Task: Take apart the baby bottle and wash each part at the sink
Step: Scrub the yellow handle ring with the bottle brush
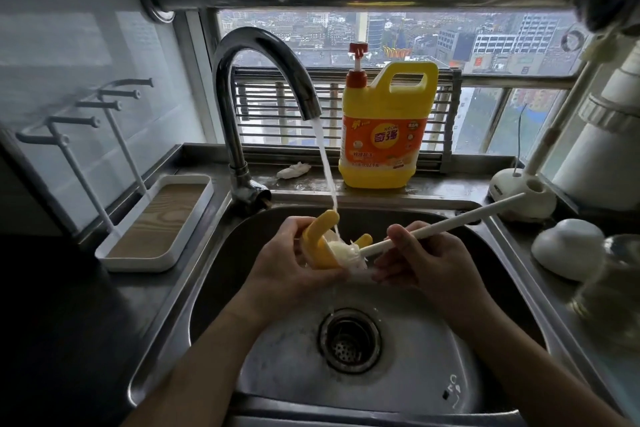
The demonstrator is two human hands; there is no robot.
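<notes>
Over the steel sink (214, 253), my left hand (287, 263) grips the yellow handled collar of the baby bottle (320, 230), its two curved handles pointing up. Water runs from the chrome faucet (263, 55) onto the collar. My right hand (426, 256) grips the long white handle of a bottle brush (450, 224), whose bristle head is pushed into the collar. A clear glass bottle body (609, 288) stands blurred on the counter at the right edge. A white dome-shaped cap (568, 246) lies next to it.
A yellow dish soap jug (384, 135) with a red pump stands on the ledge behind the sink. A white drying rack tray (156, 222) sits on the left counter. A white brush stand (519, 194) is at the right. The drain (349, 340) lies below my hands.
</notes>
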